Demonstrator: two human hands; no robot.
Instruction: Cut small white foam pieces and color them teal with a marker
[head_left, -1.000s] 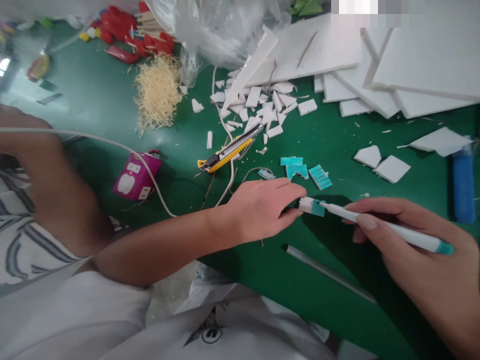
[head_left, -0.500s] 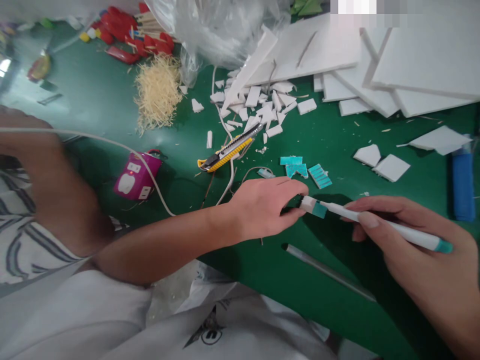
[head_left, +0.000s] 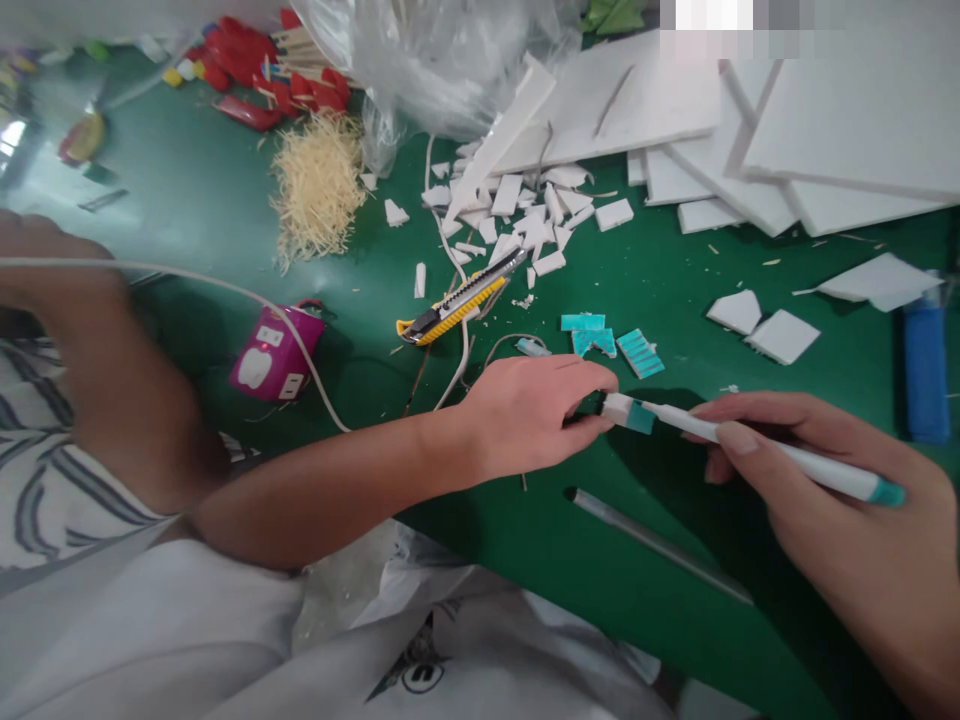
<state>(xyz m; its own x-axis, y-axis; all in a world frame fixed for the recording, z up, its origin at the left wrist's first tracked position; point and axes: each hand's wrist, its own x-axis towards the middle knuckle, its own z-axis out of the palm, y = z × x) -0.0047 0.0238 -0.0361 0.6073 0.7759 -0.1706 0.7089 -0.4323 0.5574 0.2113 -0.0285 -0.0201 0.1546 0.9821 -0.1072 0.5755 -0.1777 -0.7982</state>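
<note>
Between thumb and forefinger, my left hand (head_left: 525, 415) pinches a small white foam piece (head_left: 619, 409) whose right end is coloured teal. My right hand (head_left: 825, 490) is closed round a white marker (head_left: 810, 468) with a teal back end. The marker's tip meets the teal end of the foam piece. Just beyond my left fingers lie several teal-coloured foam pieces (head_left: 640, 353), some striped. A clear tube-like stick (head_left: 660, 545) rests on the table below my hands.
A yellow utility knife (head_left: 461, 302) lies before a heap of white foam scraps (head_left: 517, 205). White foam sheets (head_left: 847, 120) are stacked at the back right. A cable crosses a purple power socket (head_left: 276, 355) at left. Another person's arm (head_left: 127, 370) is at the far left.
</note>
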